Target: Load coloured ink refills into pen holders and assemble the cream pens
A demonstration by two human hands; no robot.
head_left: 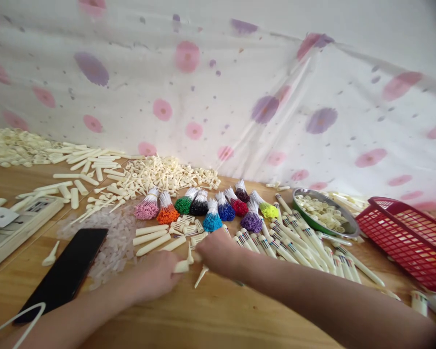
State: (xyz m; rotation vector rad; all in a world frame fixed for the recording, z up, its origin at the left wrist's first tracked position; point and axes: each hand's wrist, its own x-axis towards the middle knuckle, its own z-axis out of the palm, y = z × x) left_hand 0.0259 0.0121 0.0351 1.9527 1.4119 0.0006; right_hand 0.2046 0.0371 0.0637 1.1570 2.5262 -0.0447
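My left hand (pixel 156 277) rests on the wooden table (pixel 210 315), fingers curled round a cream plastic pen part (pixel 181 266). My right hand (pixel 218 252) is closed just right of it; a thin cream piece (pixel 200 277) pokes out below it, and what the fingers hold is hidden. Just beyond the hands lie cream pen barrels (pixel 152 238). Bundles of coloured refills (pixel 207 207) stand in a row behind them: pink, orange, green, black, blue, red, purple, yellow-green. Assembled multicolour pens (pixel 305 245) lie in a spread to the right.
A black phone (pixel 67 271) with a white cable lies at the left, beside a white power strip (pixel 18 223). Heaps of cream parts (pixel 163 172) line the back. A green bowl (pixel 314 224) of parts and a red basket (pixel 407 237) stand at the right. A spotted cloth hangs behind.
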